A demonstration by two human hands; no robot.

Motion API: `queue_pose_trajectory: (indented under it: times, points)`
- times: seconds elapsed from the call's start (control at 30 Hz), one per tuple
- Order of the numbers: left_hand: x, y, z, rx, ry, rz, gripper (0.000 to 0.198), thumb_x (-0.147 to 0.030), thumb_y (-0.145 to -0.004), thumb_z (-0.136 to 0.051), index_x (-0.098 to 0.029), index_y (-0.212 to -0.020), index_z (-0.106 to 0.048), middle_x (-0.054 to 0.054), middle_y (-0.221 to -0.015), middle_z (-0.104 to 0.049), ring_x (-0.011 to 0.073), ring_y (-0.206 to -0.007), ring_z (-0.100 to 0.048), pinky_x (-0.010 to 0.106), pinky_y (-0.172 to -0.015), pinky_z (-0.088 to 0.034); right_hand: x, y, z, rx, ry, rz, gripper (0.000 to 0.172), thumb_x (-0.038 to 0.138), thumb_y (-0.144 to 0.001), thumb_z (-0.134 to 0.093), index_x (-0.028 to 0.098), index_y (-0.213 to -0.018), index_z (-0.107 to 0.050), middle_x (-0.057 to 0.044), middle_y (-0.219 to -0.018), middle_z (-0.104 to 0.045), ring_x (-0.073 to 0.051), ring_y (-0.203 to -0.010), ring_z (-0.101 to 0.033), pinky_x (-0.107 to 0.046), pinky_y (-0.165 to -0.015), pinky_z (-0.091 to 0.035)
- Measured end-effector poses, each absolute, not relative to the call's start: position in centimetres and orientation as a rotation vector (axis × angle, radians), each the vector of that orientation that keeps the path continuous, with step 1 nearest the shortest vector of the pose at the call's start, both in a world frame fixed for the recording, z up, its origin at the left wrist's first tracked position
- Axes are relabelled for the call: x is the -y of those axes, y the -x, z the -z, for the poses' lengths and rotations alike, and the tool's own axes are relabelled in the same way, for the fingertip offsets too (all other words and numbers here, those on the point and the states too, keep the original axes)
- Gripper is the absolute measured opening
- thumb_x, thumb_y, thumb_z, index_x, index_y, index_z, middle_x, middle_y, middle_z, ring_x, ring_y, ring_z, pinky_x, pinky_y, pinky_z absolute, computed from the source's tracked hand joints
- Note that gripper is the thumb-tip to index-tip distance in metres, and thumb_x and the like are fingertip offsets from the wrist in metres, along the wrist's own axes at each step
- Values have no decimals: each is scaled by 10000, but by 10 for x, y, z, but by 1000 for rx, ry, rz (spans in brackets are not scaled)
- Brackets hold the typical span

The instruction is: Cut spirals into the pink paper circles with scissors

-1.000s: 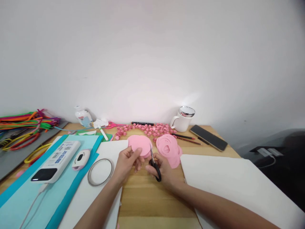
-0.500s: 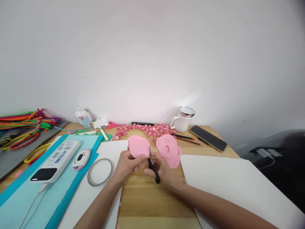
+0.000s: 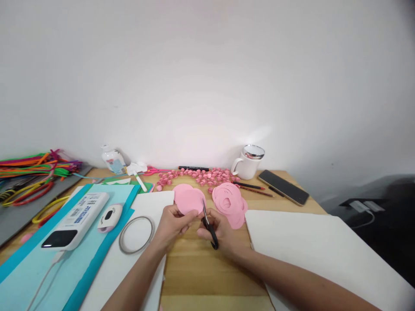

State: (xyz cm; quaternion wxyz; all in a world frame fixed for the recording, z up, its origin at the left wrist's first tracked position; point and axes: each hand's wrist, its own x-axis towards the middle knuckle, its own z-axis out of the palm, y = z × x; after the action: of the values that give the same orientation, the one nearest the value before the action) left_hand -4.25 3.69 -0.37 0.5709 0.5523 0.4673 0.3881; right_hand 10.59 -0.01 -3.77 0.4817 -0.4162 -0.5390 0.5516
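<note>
My left hand (image 3: 173, 224) pinches the lower edge of a pink paper circle (image 3: 188, 199) held just above the wooden table (image 3: 207, 268). My right hand (image 3: 222, 231) grips black-handled scissors (image 3: 207, 222), whose blades point up into the circle's right edge. A stack of pink paper spirals (image 3: 229, 203) lies right beside my right hand. Several small rolled pink paper roses (image 3: 201, 175) are scattered behind, towards the wall.
A white sheet (image 3: 324, 255) lies at the right, white and blue sheets (image 3: 65, 263) at the left with a power bank (image 3: 76, 220), a small white device (image 3: 110, 216) and a tape ring (image 3: 136, 233). Mug (image 3: 248, 162), phone (image 3: 283, 186), pencils (image 3: 253, 188), marker (image 3: 193, 168), bottle (image 3: 112, 159) and pipe cleaners (image 3: 29, 170) line the back.
The pink circle has turned and shifted slightly left in my left hand while the scissors moved a little along its edge. Everything else stayed put.
</note>
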Motion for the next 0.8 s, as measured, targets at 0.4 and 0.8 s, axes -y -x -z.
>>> queue_pose_trajectory:
  times: [0.4,0.8]
  points:
    - [-37,41,-2,-1115,-1286,-929,357,-383,-615,-697,-131,-450,-506,-68,-351,-387,35,-347,-291,191,-379,-162,1,-104,36,1256,1017,-1384,339,389,-631,-704,187,-766,-468,80,-517,-422,-78,-461,-375,-194,-423,-287]
    - [-35,39,-4,-1116,-1247,-929,346,-385,-605,-701,-124,-455,-532,-49,-363,-440,30,-316,-303,184,-346,-174,3,-104,35,1231,1014,-1397,395,403,-591,-740,191,-774,-462,72,-551,-436,-78,-479,-369,-197,-436,-281]
